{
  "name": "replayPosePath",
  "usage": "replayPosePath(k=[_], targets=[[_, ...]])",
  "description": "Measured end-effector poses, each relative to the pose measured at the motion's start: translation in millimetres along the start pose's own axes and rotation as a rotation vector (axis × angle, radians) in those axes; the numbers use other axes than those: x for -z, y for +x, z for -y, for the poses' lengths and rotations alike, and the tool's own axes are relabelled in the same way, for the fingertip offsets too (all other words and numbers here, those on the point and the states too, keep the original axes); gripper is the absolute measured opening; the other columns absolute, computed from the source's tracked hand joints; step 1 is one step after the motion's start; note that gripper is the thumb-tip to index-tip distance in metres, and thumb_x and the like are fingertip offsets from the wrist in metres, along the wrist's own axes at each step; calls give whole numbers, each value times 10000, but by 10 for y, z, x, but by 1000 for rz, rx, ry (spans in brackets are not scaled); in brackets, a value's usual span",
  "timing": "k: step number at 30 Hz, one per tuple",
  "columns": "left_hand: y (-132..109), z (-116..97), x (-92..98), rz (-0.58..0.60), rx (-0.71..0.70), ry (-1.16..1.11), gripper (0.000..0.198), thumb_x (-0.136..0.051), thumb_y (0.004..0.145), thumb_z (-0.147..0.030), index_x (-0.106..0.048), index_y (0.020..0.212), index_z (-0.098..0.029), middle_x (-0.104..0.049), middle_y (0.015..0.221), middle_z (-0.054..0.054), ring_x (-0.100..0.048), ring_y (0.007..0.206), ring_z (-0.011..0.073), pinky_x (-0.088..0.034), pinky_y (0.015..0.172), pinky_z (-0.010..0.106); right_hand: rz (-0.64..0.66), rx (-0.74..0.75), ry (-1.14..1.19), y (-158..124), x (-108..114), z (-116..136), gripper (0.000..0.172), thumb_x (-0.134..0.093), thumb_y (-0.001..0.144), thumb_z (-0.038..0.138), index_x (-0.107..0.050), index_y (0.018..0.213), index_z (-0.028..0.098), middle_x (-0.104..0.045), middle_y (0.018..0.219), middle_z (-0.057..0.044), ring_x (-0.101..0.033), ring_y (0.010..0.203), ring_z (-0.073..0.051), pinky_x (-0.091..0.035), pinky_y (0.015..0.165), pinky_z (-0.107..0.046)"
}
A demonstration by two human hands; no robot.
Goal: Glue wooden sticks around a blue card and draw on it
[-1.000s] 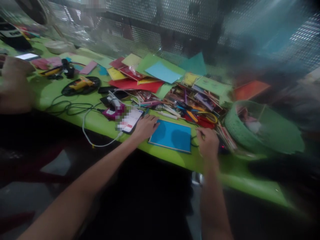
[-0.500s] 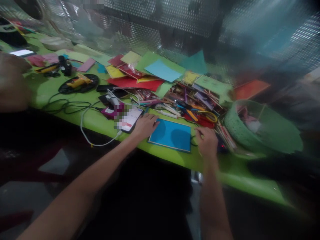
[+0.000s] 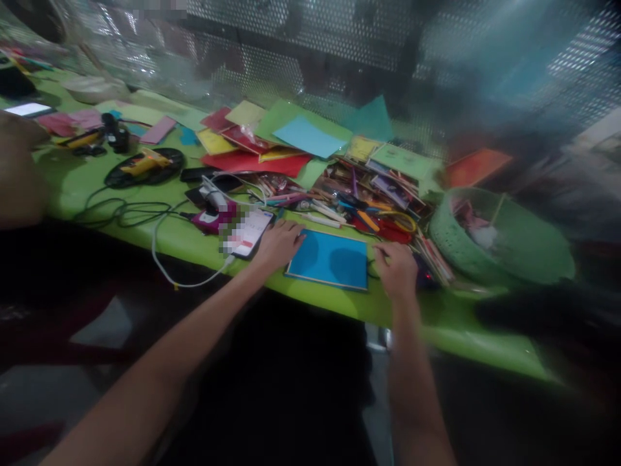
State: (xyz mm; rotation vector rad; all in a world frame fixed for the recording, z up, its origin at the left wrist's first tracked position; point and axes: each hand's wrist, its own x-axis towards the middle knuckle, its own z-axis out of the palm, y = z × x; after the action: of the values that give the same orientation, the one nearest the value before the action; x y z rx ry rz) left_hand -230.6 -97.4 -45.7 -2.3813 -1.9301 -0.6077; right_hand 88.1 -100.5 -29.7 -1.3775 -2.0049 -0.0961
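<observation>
A blue rectangular panel (image 3: 326, 260) with thin light-coloured strips along its edges lies flat near the table's front edge. My left hand (image 3: 278, 244) rests palm down at its left side, fingers stretched out, fingertips at the panel's upper left corner. Right beside that hand is a smartphone (image 3: 250, 234) with a lit screen. Just off the panel's right edge, my right hand (image 3: 398, 266) is held with thumb and index finger curled together. Whether anything small sits in that pinch I cannot make out.
Behind the panel lie scissors (image 3: 405, 222), pens and coloured paper sheets (image 3: 310, 134). A green basket (image 3: 449, 243) stands at right. At left are a purple glue gun (image 3: 213, 220), a white cable (image 3: 154, 249) and a yellow tool on a black dish (image 3: 145, 165). Another person's arm (image 3: 22, 171) is at far left.
The whole view has shifted slightly, so everything sits a little further left. Both hands keep nearly the same pose beside the blue panel, which stays where it lies.
</observation>
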Motion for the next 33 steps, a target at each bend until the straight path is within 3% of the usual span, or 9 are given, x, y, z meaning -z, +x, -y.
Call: replayPosePath(k=[12,33], targets=[[-11,-38,50,8,-1,-34,344,-471,1066,-332,-707,1299,-240,-722,1292,116,-605,1236,323,-475,1003,478,6,29,-52,1,-9,-6,273,-528,1014,293,-787,990,210,-787,953,-91,-664,898,-253,-487,876,-383],[-95,33,115,72,-23,-100,430,-441,1067,-337,-652,1409,-180,-644,1452,151,-582,1303,383,-492,1022,551,53,31,-128,-38,37,51,278,-529,1029,243,-781,1134,189,-763,1034,-107,-655,975,-262,-510,891,-404]])
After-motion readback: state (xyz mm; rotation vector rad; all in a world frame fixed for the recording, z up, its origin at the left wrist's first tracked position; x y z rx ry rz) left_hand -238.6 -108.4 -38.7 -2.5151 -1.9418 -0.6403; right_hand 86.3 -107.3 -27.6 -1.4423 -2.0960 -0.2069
